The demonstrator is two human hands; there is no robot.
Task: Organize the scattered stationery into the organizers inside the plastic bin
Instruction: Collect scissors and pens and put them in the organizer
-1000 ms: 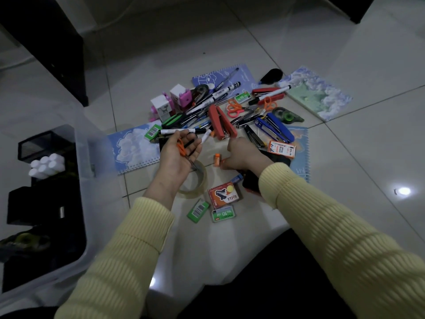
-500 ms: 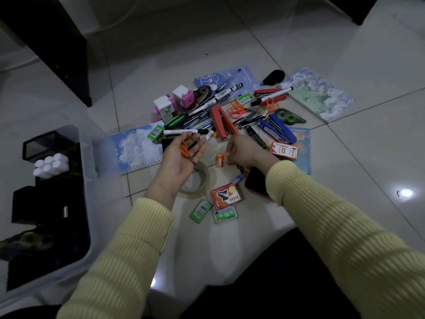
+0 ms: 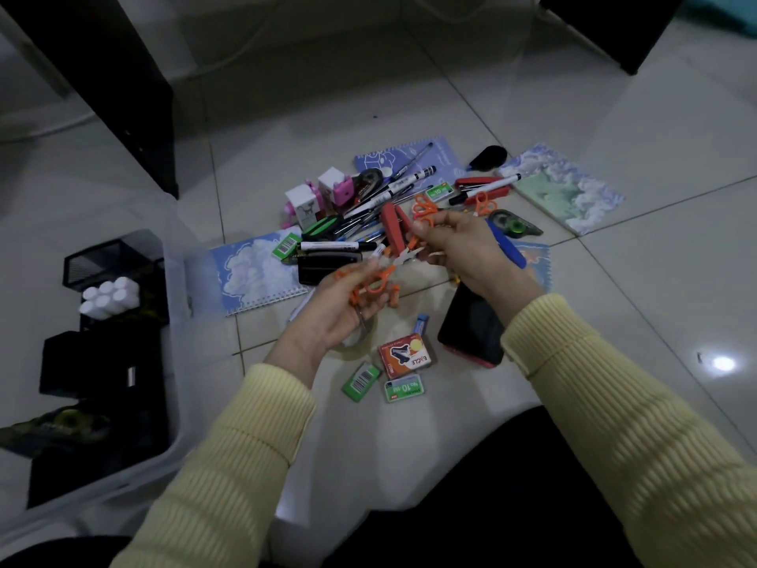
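My left hand (image 3: 340,309) lies palm up and holds orange-handled scissors (image 3: 370,280) in its curled fingers. My right hand (image 3: 463,248) pinches a second small pair of orange scissors by its tip, right above the left hand's pair. Behind both hands lies the pile of scattered stationery (image 3: 381,207): pens, markers, red staplers, more orange scissors. The clear plastic bin (image 3: 180,305) stands at the left with black mesh organizers (image 3: 102,260) inside, one holding several white bottles (image 3: 108,297).
Staple boxes (image 3: 403,356) and green packs (image 3: 360,381) lie on the tiles near my lap. A black case (image 3: 471,330) sits under my right wrist. Spiral notebooks (image 3: 254,272) lie among the pile, a tape roll under my left hand. Dark furniture legs (image 3: 123,96) stand behind.
My right hand rose from the floor beside the small orange tube and now pinches a small pair of orange scissors next to the left hand. The left hand lifted slightly.
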